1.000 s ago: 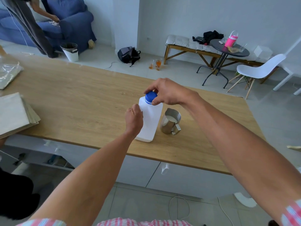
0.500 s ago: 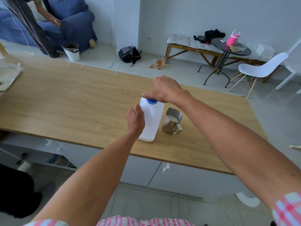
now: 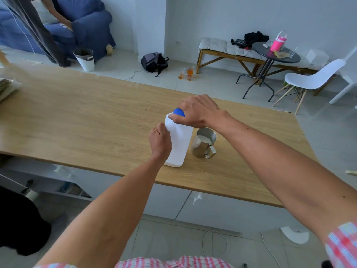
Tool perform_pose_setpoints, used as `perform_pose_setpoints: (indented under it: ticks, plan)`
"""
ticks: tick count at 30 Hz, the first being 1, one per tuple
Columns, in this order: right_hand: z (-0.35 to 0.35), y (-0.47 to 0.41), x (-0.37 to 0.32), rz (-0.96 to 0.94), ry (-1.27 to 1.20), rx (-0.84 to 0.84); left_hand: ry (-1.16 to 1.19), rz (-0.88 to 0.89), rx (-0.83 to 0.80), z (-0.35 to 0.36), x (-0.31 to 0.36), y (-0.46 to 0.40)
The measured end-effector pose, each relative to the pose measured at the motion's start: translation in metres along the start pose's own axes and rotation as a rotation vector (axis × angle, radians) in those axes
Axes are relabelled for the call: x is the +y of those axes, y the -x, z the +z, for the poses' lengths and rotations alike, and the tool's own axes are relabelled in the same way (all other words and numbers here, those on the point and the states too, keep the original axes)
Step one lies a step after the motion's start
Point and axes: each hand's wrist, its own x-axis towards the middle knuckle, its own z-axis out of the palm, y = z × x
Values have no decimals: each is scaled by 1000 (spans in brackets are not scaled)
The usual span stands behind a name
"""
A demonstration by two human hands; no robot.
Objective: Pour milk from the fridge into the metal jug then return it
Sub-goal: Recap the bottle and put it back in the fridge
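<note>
While the right hand (image 3: 197,111) curls over the blue cap (image 3: 178,112) of the white milk bottle (image 3: 178,140), thumb and fingers pinching round it, the left hand (image 3: 160,141) grips the bottle's body from its nine o'clock side. That bottle stands on the wooden table (image 3: 96,117), close to the near edge at six o'clock, with only a narrow strip of bare wood between its base and the drop. Just beside it at three o'clock, not quite touching, sits the metal jug (image 3: 203,143), milk showing inside, its handle turned toward five o'clock. From nine to eleven o'clock the tabletop runs wide and bare out to a blurred stack of papers (image 3: 7,88) at the far left edge; toward two o'clock the wood stays open up to the far right corner.

Against the frame half a second back, the bottle and jug stand in the same spot, the left hand's hold is unchanged, and the right hand has turned on the cap, so the thumb now lies lower across the bottle's shoulder and more blue shows at eleven o'clock.

No label or writing can be read on the bottle, cap or jug; the bottle's face looks plain white.

Beyond the table at one o'clock stand a round dark table (image 3: 276,54) and a white chair (image 3: 313,79).
</note>
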Motion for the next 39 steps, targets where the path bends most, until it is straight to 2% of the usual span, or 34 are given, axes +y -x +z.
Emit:
perform_pose_setpoints:
  ticks: [4, 12, 22, 28, 32, 36, 39]
  plan:
    - [5, -3, -9, 75, 40, 68, 24, -25, 35, 2, 2, 1]
    - [8, -5, -26, 278, -33, 67, 34, -52, 163, 11, 2, 1]
    - [4, -8, -41, 407, -40, 52, -6, -17, 248, 17, 8, 6]
    - [4, 1, -39, 432, -57, 68, -40, 5, 197, 14, 7, 9]
    - [6, 7, -37, 470, -121, 79, -8, -7, 93, 9, 5, 8]
    - [15, 18, -39, 531, -267, 113, 11, -52, -4, 1, 7, 7]
    - [29, 32, -43, 630, -511, 265, 9, -55, -49, -2, 10, 8]
